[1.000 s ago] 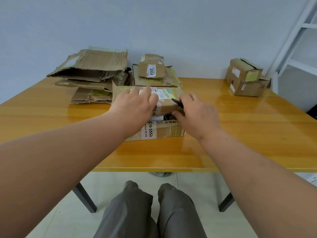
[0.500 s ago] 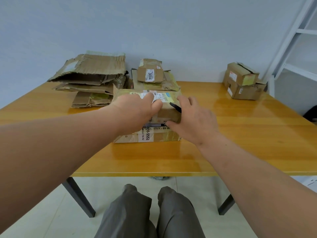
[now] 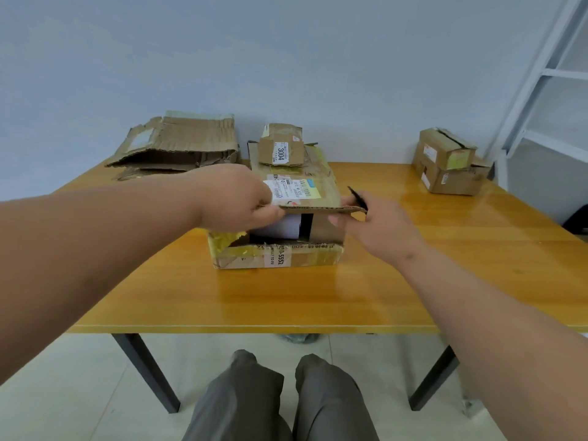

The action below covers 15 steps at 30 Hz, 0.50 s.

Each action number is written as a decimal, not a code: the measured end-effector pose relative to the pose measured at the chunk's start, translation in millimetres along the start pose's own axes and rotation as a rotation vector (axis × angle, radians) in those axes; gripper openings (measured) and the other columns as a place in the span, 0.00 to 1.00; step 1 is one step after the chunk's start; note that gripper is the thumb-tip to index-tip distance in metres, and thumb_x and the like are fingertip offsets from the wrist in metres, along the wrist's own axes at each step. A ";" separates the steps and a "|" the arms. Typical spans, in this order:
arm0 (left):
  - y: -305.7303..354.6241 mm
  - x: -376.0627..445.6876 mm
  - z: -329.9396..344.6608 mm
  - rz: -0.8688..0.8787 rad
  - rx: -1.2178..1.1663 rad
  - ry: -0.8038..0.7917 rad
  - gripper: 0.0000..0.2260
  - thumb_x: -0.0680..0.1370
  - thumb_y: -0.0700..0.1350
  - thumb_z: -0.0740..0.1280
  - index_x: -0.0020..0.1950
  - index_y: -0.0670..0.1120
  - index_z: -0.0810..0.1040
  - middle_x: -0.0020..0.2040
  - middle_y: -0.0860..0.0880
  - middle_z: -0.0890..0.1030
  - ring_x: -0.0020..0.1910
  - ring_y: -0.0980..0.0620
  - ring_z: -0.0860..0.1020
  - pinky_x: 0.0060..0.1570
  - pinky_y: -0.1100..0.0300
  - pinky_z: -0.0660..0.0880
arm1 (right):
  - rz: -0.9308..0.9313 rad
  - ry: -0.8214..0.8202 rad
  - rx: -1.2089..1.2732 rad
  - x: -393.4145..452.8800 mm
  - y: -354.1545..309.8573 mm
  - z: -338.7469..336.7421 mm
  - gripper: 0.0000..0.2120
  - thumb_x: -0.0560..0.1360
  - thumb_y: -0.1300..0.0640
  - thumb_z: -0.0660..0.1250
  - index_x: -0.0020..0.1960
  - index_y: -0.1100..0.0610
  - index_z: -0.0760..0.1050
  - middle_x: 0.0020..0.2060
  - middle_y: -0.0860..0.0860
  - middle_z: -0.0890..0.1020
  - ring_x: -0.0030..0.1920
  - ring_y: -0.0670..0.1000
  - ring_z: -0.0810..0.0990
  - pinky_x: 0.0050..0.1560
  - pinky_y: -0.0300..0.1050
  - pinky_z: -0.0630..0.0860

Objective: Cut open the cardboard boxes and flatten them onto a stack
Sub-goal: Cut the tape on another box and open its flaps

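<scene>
The head view shows the left hand (image 3: pixel 237 198) pinching the near left edge of a raised cardboard flap (image 3: pixel 313 194) that carries a white and yellow shipping label, thumb under the edge and fingers curled on top. The right hand (image 3: pixel 377 226) holds the flap's near right corner between thumb and fingers, and a slim black cutting tool (image 3: pixel 358 197) sticks up out of the same grip, its tip pointing up and away. The flap belongs to a brown cardboard box wrapped in yellowish tape (image 3: pixel 276 253), which sits at the middle of the glossy orange wooden desk (image 3: pixel 318 300); its near side is open, showing a dark interior with something white inside. Just behind it lies a flattened piece of taped cardboard (image 3: pixel 318 160) with a small brown box marked 3004 (image 3: pixel 280 144) resting on top. To the rear left, a stack of flattened corrugated cardboard sheets (image 3: pixel 178 148) lies on the desk. At the rear right, well apart from the hands, two small brown taped boxes (image 3: pixel 448 162) are piled one on the other. Below the desk's near edge the person's knees in grey trousers (image 3: pixel 280 399) are visible above a pale floor.
</scene>
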State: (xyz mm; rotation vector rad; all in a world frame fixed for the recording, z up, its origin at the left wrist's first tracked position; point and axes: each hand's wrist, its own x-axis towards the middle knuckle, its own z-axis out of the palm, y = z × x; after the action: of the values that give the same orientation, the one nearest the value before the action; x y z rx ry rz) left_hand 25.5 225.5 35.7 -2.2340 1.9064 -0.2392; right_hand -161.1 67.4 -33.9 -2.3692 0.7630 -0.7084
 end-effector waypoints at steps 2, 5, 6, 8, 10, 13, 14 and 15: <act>-12.0 -8.1 3.6 -0.123 -0.170 0.073 0.31 0.72 0.72 0.51 0.53 0.52 0.82 0.45 0.55 0.82 0.42 0.56 0.78 0.45 0.53 0.79 | 0.064 0.006 0.165 -0.5 0.5 -2.1 0.09 0.75 0.46 0.71 0.43 0.40 0.71 0.40 0.36 0.75 0.38 0.38 0.73 0.37 0.35 0.67; -17.1 -21.3 15.2 -0.300 -0.261 0.160 0.35 0.67 0.76 0.54 0.60 0.55 0.80 0.57 0.54 0.82 0.53 0.53 0.79 0.49 0.53 0.79 | 0.132 0.040 0.271 -3.4 1.3 4.0 0.08 0.75 0.45 0.70 0.43 0.43 0.71 0.38 0.45 0.76 0.33 0.45 0.73 0.38 0.43 0.71; -15.7 -24.2 19.8 -0.358 -0.281 0.202 0.33 0.68 0.75 0.57 0.62 0.56 0.79 0.60 0.53 0.80 0.57 0.51 0.78 0.49 0.54 0.79 | 0.150 0.058 0.287 -4.9 1.6 8.0 0.08 0.75 0.45 0.70 0.43 0.44 0.72 0.39 0.46 0.76 0.34 0.46 0.74 0.39 0.45 0.72; -12.8 -26.8 30.6 -0.463 -0.408 0.288 0.31 0.69 0.72 0.63 0.66 0.56 0.77 0.66 0.52 0.77 0.63 0.50 0.75 0.51 0.53 0.77 | 0.174 0.105 0.321 -7.9 1.2 15.7 0.08 0.75 0.45 0.70 0.44 0.46 0.73 0.40 0.45 0.78 0.38 0.45 0.75 0.42 0.49 0.76; -11.0 -29.2 41.9 -0.544 -0.606 0.339 0.31 0.69 0.68 0.69 0.69 0.56 0.74 0.69 0.52 0.75 0.64 0.49 0.74 0.54 0.51 0.76 | 0.186 0.147 0.347 -10.6 -0.1 20.9 0.08 0.75 0.46 0.70 0.47 0.49 0.75 0.39 0.43 0.77 0.40 0.44 0.75 0.48 0.54 0.80; -7.8 -32.3 63.5 -0.668 -0.928 0.429 0.31 0.71 0.61 0.72 0.71 0.54 0.71 0.67 0.51 0.75 0.59 0.51 0.75 0.52 0.53 0.75 | 0.221 0.214 0.388 -12.9 -3.5 25.7 0.09 0.76 0.46 0.69 0.51 0.49 0.74 0.40 0.42 0.76 0.42 0.44 0.76 0.52 0.58 0.79; -5.2 -32.7 69.7 -0.715 -1.040 0.463 0.31 0.72 0.60 0.72 0.72 0.53 0.69 0.66 0.51 0.75 0.57 0.51 0.74 0.51 0.54 0.74 | 0.236 0.239 0.412 -12.6 -4.8 27.6 0.08 0.76 0.46 0.69 0.51 0.48 0.74 0.41 0.42 0.76 0.43 0.45 0.76 0.53 0.58 0.79; -1.8 -32.3 74.9 -0.758 -1.135 0.483 0.31 0.72 0.60 0.72 0.73 0.53 0.68 0.66 0.50 0.74 0.57 0.51 0.73 0.51 0.54 0.73 | 0.243 0.264 0.433 -11.7 -6.1 29.9 0.07 0.76 0.46 0.69 0.50 0.47 0.73 0.41 0.42 0.76 0.43 0.47 0.77 0.53 0.57 0.79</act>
State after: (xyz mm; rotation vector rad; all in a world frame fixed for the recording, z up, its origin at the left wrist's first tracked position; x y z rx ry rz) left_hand 40.7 261.0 -36.3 -3.9206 1.3567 0.3502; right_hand -148.7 89.1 -54.9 -1.7823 0.8849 -0.9802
